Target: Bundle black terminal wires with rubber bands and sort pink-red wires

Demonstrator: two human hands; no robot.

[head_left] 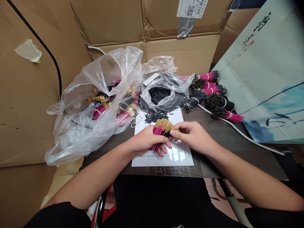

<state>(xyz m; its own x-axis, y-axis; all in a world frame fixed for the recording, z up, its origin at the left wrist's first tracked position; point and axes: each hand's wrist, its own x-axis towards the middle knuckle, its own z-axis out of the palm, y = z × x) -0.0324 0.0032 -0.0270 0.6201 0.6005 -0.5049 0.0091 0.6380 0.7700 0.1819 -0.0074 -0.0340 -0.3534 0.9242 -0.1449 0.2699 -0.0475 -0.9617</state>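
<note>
A bundle of pink and black wires with gold pin ends [163, 126] is held in my left hand [147, 139], thumb across the front, gold ends pointing up and away. My right hand [191, 136] has thumb and index finger pinched together at the bundle's right edge, by the gold ends; what is between those fingertips is too small to make out. Just beyond the bundle lies a loose pile of short black tubes [155, 117], on a printed white sheet [163, 161]. Behind it an open clear bag [175, 101] holds many more black tubes.
At the left, a large crumpled plastic bag [83, 133] contains more wire bundles [101, 109]. Tied pink and black bundles [211, 90] are heaped at the back right, near a white cable [251, 141]. Cardboard walls [114, 22] and a painted panel [273, 79] enclose the dark table [213, 164].
</note>
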